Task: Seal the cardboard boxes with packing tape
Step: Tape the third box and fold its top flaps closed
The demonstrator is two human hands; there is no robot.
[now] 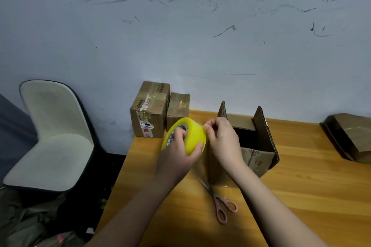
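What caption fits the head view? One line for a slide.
Left hand holds yellow tape roll; right hand picks its end beside the open box.

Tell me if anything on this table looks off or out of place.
Nothing is spilled or broken. The open box has flaps standing up, unsealed. The scissors lie close beside it. One box overhangs the table's left edge.

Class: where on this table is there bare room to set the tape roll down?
Bare table lies between the open box and the flattened box, and near the front right. It is crowded around the scissors, both hands, and the two sealed boxes at the back left corner.
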